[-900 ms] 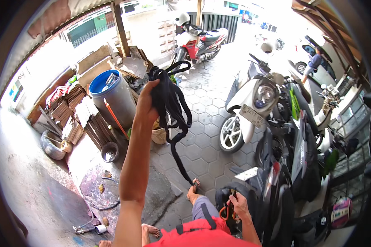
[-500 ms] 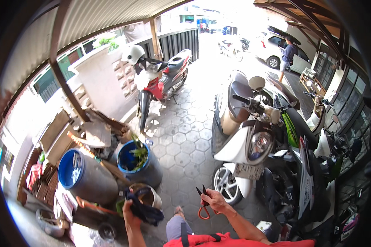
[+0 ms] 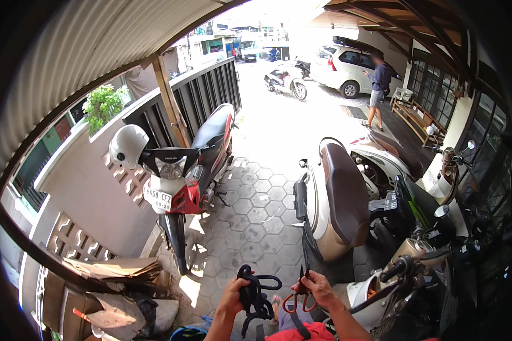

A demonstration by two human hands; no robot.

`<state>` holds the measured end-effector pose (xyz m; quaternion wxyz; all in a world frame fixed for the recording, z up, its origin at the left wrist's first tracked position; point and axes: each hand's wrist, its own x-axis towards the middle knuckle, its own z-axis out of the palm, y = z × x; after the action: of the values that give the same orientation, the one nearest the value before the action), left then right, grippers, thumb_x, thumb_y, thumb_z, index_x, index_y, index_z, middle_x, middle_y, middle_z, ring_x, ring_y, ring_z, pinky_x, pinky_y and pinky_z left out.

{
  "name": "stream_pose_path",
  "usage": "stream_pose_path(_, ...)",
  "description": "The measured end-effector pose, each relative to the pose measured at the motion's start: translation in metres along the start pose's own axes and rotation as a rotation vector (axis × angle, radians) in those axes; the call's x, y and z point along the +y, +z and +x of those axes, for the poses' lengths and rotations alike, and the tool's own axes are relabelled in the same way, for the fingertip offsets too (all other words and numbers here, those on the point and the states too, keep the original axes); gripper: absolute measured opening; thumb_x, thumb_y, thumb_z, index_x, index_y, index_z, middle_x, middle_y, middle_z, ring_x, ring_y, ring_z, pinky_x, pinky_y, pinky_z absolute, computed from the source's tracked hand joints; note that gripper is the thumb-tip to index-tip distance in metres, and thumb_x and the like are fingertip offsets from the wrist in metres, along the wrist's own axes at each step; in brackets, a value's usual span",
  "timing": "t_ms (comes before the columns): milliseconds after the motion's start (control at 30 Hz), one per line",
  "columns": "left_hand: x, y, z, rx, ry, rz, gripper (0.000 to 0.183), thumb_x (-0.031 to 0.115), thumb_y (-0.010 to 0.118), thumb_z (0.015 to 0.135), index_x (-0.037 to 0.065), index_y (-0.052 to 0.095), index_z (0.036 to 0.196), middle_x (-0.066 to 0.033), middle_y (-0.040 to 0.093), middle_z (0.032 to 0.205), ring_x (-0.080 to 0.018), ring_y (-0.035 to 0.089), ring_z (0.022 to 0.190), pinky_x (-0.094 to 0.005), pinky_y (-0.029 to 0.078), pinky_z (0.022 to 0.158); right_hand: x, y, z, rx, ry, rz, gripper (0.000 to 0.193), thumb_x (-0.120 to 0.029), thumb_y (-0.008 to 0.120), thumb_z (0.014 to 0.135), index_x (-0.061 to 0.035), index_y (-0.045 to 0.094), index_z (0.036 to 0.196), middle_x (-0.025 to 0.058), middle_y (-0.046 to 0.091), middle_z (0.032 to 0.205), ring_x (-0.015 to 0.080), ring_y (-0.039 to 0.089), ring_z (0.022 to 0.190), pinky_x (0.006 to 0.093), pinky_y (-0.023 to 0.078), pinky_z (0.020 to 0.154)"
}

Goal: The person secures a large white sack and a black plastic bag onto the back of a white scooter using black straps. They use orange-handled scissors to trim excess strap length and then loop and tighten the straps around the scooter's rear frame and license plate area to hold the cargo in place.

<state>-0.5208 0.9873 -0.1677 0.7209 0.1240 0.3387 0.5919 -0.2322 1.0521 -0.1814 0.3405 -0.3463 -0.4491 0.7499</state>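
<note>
Left hand [image 3: 231,291]: fingers curled round dark cord [image 3: 248,294]; loops poke right, tail hangs down. Right hand [image 3: 320,288]: fingers curled round scissors [image 3: 300,292], just right of cord; long way runs up-down, blades point away from body, orange handles toward it.

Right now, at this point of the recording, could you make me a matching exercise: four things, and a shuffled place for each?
Things
1. scissors
2. helmet
3. cord
4. car

Places
A. in the left hand
B. farther back, beside a person
C. in the right hand
D. on the red motorbike

Pairs: 1-C, 2-D, 3-A, 4-B
</note>
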Motion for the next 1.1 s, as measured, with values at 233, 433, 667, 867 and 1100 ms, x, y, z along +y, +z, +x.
stream_pose_path(233,0.146,0.002,0.320,-0.035,-0.138,0.041,0.023,0.008,0.062,0.085,-0.003,0.058,0.104,-0.0182,0.068,0.092,-0.0300,0.070,0.080,-0.0498,0.060,0.075,-0.062,-0.073,0.344,0.210,-0.032,-0.059,0.015,-0.016,0.055,0.101,-0.0027,0.061,0.098,0.0072,0.069,0.088,0.0160,0.069,0.081,0.0294,0.056,0.077)
stream_pose_path(433,0.255,0.022,0.525,0.103,-0.070,-0.106,0.029,-0.005,0.064,0.079,0.002,0.053,0.106,-0.0147,0.064,0.086,-0.0324,0.070,0.078,-0.0490,0.060,0.074,-0.210,-0.099,0.631,0.071,-0.117,-0.230,0.015,-0.015,0.056,0.100,-0.0001,0.060,0.100,0.0048,0.065,0.084,0.0120,0.063,0.078,0.0281,0.053,0.073)
stream_pose_path(667,0.400,0.013,0.864,0.171,0.025,0.066,0.049,-0.007,0.062,0.072,0.001,0.052,0.120,-0.0172,0.067,0.104,-0.0250,0.066,0.074,-0.0389,0.058,0.068,-0.303,-0.210,0.976,0.035,-0.197,-0.359,0.018,-0.016,0.057,0.099,-0.0007,0.060,0.092,0.0031,0.065,0.078,0.0100,0.061,0.072,0.0267,0.050,0.065)
stream_pose_path(867,0.563,0.103,1.183,0.199,0.028,0.233,0.030,-0.010,0.062,0.069,-0.001,0.061,0.097,-0.0125,0.067,0.088,-0.0227,0.065,0.077,-0.0357,0.056,0.068,-0.367,-0.337,1.157,0.425,0.016,-0.369,0.020,-0.019,0.060,0.095,0.0003,0.062,0.090,0.0066,0.068,0.077,0.0136,0.066,0.070,0.0291,0.053,0.063)
stream_pose_path(1100,0.671,0.182,1.530,0.015,-0.217,0.526,0.022,0.002,0.077,0.068,0.004,0.063,0.084,-0.0046,0.061,0.076,-0.0156,0.059,0.064,-0.0305,0.050,0.058,-0.394,-0.513,1.350,0.872,0.143,-0.159,0.017,-0.015,0.058,0.096,0.0012,0.060,0.092,0.0106,0.068,0.076,0.0171,0.067,0.066,0.0306,0.055,0.061)
